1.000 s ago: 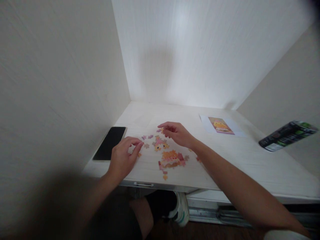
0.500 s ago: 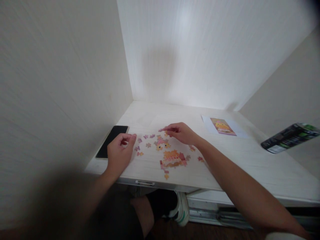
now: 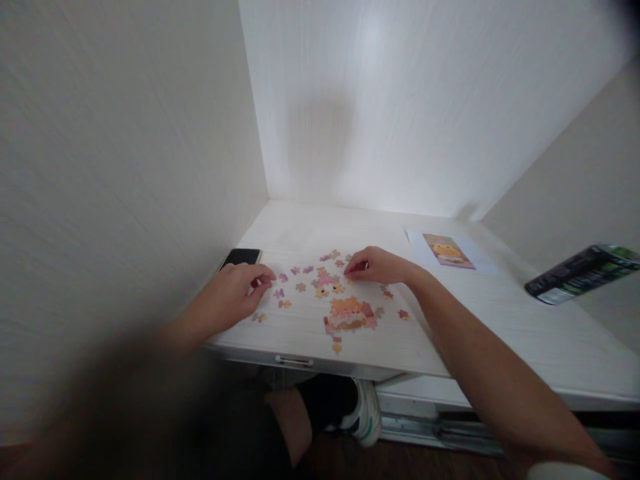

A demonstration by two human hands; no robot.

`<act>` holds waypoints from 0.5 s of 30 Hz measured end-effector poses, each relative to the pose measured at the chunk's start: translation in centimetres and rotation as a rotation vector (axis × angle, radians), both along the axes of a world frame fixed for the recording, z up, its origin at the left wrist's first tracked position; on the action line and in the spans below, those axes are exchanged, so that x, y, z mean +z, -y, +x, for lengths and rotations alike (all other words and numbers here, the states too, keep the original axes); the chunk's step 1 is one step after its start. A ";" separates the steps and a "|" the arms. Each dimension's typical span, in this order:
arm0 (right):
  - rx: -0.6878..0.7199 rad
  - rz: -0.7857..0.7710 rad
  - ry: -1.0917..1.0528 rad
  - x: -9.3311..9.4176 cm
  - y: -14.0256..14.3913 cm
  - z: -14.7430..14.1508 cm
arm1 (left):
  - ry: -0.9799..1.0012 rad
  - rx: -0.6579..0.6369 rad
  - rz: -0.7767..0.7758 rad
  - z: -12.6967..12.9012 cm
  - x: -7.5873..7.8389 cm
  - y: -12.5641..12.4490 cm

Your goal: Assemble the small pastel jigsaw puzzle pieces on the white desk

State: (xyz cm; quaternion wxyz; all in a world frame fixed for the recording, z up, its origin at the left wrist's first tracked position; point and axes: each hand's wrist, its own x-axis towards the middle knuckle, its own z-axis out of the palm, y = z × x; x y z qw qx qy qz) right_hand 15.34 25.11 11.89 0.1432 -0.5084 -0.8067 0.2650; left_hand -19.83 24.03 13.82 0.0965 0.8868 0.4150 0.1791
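Note:
My left hand (image 3: 240, 290) rests at the left of the tabletop, fingers curved with a gap between thumb and forefinger, nothing visible between them. A purple jigsaw piece (image 3: 283, 277) lies just beyond its fingertips. My right hand (image 3: 373, 265) has its fingers pinched together, low over a yellowish jigsaw piece (image 3: 351, 281) that they partly cover. Left of it lies a small joined section with a pink top and two eyes (image 3: 328, 286). Nearer me is a larger joined section (image 3: 349, 313), orange and cream with red edges. Several loose pieces (image 3: 301, 287) are scattered around both sections.
A black phone (image 3: 243, 256) lies partly beneath my left hand. At the back right, a paper sheet (image 3: 483, 261) bears a printed reference picture (image 3: 447, 251). A dark can (image 3: 575, 275) stands at the right. A drawer handle (image 3: 294, 361) is on the front edge; walls enclose the tabletop.
My right hand has moved right and toward me, from the upper loose pieces to the right of the eyed section. My left hand has turned flatter, its thumb and forefinger parting, uncovering pieces near its wrist.

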 end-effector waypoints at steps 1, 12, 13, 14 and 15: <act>-0.014 0.025 0.014 -0.1 -0.1 0.0 | -0.026 -0.027 -0.031 -0.2 0.1 0.1; -0.132 0.324 -0.148 -1.3 -0.3 -2.2 | -0.125 -0.153 -0.284 -0.9 0.3 1.0; -0.117 0.330 -0.155 -1.4 -0.3 -2.4 | -0.126 -0.159 -0.292 -0.7 0.3 1.1; -0.101 0.335 -0.158 -1.5 -0.2 -2.7 | -0.134 -0.165 -0.293 -0.6 0.3 1.2; -0.087 0.338 -0.157 -1.5 -0.1 -2.9 | -0.143 -0.169 -0.287 -0.4 0.4 1.4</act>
